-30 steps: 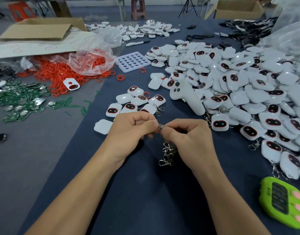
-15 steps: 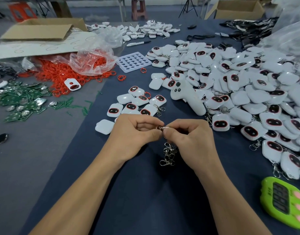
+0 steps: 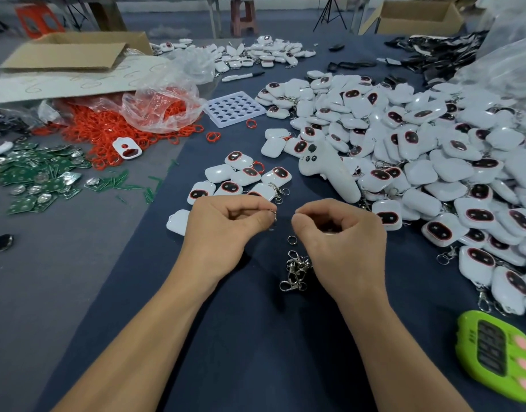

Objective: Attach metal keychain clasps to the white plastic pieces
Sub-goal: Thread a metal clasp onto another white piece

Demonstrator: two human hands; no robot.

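My left hand (image 3: 226, 230) pinches a small metal ring (image 3: 273, 216) at its fingertips. My right hand (image 3: 342, 245) is curled a short gap to its right, and a grey metal clasp part (image 3: 330, 231) shows only partly inside its fingers. A loose ring (image 3: 292, 239) lies on the dark cloth between the hands, above a small heap of metal clasps (image 3: 296, 270). Several white plastic pieces (image 3: 244, 176) with dark red-rimmed ovals lie just beyond my left hand. A large pile of the same pieces (image 3: 434, 144) fills the right side.
A white handheld controller (image 3: 330, 171) lies by the pile. A green timer (image 3: 499, 358) sits near right. Red rings (image 3: 107, 132) spill from a plastic bag (image 3: 163, 105) at left, next to green circuit boards (image 3: 33, 173). A white hole tray (image 3: 233, 110) and a cardboard box (image 3: 71, 52) lie farther back.
My hands were pinching a clasp together and have since pulled apart. The left keeps a ring at its fingertips, and a loose ring now lies between them.
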